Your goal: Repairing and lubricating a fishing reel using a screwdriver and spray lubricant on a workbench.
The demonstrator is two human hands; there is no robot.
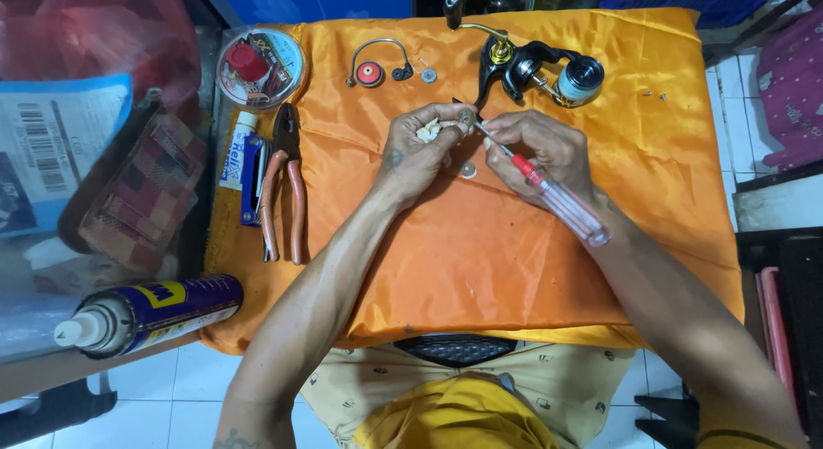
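Your hands meet over the orange satin cloth (pixel 480 243).
Left hand (pixel 417 153) pinches a small metal part (pixel 465 118) and pale rag (pixel 429 130); right hand (pixel 540 153) grips a clear-handled screwdriver (pixel 557 198); the black fishing reel (pixel 536 70) lies at one o'clock.

Orange cloth (pixel 480 243), red-clear screwdriver (pixel 553 196), orange-handled pliers (pixel 283 192), blue-yellow spray can (pixel 154 312), black-gold reel (pixel 531 67), red plaid pouch (pixel 141 204).

Bare orange cloth (pixel 480 269) is lying open below the fishing reel (pixel 536 72); pliers (pixel 287 183) are blocking its far left; bail wire (pixel 377 63) is crowding its left.
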